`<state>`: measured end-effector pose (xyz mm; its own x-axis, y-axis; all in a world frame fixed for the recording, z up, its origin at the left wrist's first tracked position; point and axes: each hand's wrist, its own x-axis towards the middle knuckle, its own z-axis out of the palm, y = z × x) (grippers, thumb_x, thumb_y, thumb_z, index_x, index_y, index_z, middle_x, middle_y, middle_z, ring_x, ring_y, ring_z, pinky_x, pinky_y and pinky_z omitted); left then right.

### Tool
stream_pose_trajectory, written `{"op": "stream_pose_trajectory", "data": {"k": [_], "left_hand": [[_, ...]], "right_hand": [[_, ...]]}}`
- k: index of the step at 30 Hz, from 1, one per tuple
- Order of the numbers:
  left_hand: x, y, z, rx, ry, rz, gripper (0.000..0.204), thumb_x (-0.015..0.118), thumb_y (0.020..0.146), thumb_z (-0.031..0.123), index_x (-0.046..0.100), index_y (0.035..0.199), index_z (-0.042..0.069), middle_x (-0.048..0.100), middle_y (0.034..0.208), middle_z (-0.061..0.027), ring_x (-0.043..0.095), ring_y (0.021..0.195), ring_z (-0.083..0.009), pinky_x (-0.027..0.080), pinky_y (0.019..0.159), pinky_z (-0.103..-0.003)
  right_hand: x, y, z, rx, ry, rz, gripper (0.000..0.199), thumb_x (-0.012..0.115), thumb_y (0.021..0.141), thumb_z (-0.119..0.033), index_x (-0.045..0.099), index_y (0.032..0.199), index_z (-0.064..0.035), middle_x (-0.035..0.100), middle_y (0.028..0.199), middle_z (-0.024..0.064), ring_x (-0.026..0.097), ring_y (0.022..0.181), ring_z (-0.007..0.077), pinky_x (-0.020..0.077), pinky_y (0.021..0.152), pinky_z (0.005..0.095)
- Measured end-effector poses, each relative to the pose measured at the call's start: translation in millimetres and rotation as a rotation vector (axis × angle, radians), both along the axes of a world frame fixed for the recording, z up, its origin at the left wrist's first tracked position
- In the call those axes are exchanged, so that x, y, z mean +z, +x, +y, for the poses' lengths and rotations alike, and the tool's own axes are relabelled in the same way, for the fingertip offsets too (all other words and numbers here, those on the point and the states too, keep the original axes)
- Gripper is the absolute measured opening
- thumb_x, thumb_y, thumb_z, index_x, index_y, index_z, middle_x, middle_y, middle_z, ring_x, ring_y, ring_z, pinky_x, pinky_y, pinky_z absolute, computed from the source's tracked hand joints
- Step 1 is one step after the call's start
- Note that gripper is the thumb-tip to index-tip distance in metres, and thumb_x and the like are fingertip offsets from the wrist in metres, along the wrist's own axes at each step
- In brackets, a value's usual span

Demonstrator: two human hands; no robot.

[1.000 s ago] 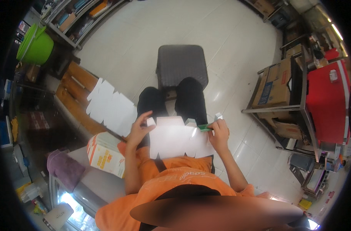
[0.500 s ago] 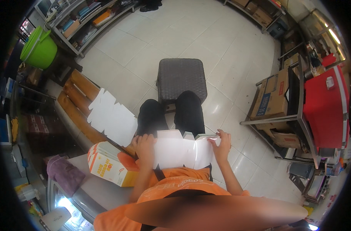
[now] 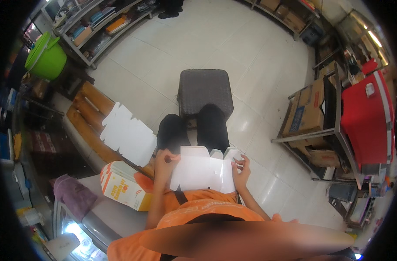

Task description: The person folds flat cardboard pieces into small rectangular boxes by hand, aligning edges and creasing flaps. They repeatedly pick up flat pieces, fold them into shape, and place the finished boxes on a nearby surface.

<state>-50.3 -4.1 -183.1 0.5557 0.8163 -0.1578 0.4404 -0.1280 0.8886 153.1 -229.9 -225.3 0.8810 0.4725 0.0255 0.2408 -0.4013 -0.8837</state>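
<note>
A flat white die-cut carton blank (image 3: 196, 172) lies across my lap, with notched flaps along its far edge. At its left edge my left hand (image 3: 165, 164) is closed, fingers bent and pinching the card. My right hand (image 3: 241, 172) pinches the blank near its right end, thumb and fingers at a raised flap. On the wooden bench to my left rests a stack of similar white blanks (image 3: 126, 135). Folded white and yellow cartons (image 3: 124, 187) with orange print lean together beside my left forearm.
A dark woven stool (image 3: 206, 91) stands ahead of my knees. The slatted wooden bench (image 3: 83, 115) runs along the left, near a purple towel (image 3: 74, 195) and a green bucket (image 3: 46, 56). On the right, a metal rack holds cardboard boxes (image 3: 307, 108) beside a red cooler (image 3: 367, 117).
My right hand has moved inward to the left, its fingers now more curled. The flap by it stands higher. My left hand has shifted slightly right, its fingers bent more at the blank's edge.
</note>
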Motion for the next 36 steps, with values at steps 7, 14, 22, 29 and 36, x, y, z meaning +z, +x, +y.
{"op": "stream_pose_trajectory", "data": {"k": [7, 14, 22, 29, 36], "left_hand": [[-19, 4, -27, 0.149, -0.258, -0.14, 0.031, 0.065, 0.093, 0.021, 0.056, 0.118, 0.004, 0.061, 0.121, -0.0151, 0.061, 0.11, -0.0271, 0.047, 0.093, -0.037], [-1, 59, -6, 0.135, -0.261, -0.185, 0.04, 0.056, 0.095, 0.017, 0.047, 0.133, 0.012, 0.061, 0.123, -0.0168, 0.058, 0.119, -0.0362, 0.044, 0.098, -0.04], [6, 70, 15, 0.072, -0.306, -0.042, 0.044, 0.057, 0.095, 0.016, 0.043, 0.137, 0.012, 0.062, 0.122, -0.0198, 0.059, 0.117, -0.0374, 0.044, 0.098, -0.041], [24, 76, 7, 0.142, 0.009, 0.168, 0.045, 0.056, 0.097, 0.03, 0.046, 0.12, -0.007, 0.065, 0.091, -0.0326, 0.064, 0.089, -0.048, 0.05, 0.075, -0.051], [27, 78, 3, 0.071, 0.099, 0.217, 0.035, 0.05, 0.099, 0.03, 0.046, 0.115, -0.001, 0.064, 0.086, -0.0333, 0.062, 0.084, -0.0504, 0.047, 0.073, -0.057]], "right_hand": [[38, 1, 6, -0.038, -0.174, -0.199, 0.046, 0.069, 0.086, -0.011, 0.05, 0.126, 0.0015, 0.061, 0.113, 0.0188, 0.059, 0.107, 0.0319, 0.0469, 0.094, 0.0414], [84, -41, 38, 0.718, -0.29, -0.643, 0.051, 0.083, 0.067, -0.026, 0.064, 0.111, -0.0088, 0.06, 0.111, 0.0107, 0.055, 0.111, 0.0329, 0.039, 0.1, 0.0461], [80, -28, 41, 0.697, -0.239, -0.727, 0.04, 0.07, 0.079, -0.012, 0.059, 0.117, -0.0058, 0.06, 0.112, 0.0093, 0.058, 0.109, 0.0297, 0.0482, 0.09, 0.0408], [77, 13, 65, 0.881, -0.159, -0.72, 0.028, 0.066, 0.081, -0.009, 0.059, 0.108, -0.0044, 0.061, 0.107, 0.0111, 0.059, 0.102, 0.0302, 0.0448, 0.09, 0.0427], [85, 43, 106, 0.967, -0.232, -0.383, 0.008, 0.068, 0.081, -0.012, 0.067, 0.084, -0.005, 0.065, 0.087, 0.0116, 0.06, 0.089, 0.0323, 0.0451, 0.083, 0.0412]]}}
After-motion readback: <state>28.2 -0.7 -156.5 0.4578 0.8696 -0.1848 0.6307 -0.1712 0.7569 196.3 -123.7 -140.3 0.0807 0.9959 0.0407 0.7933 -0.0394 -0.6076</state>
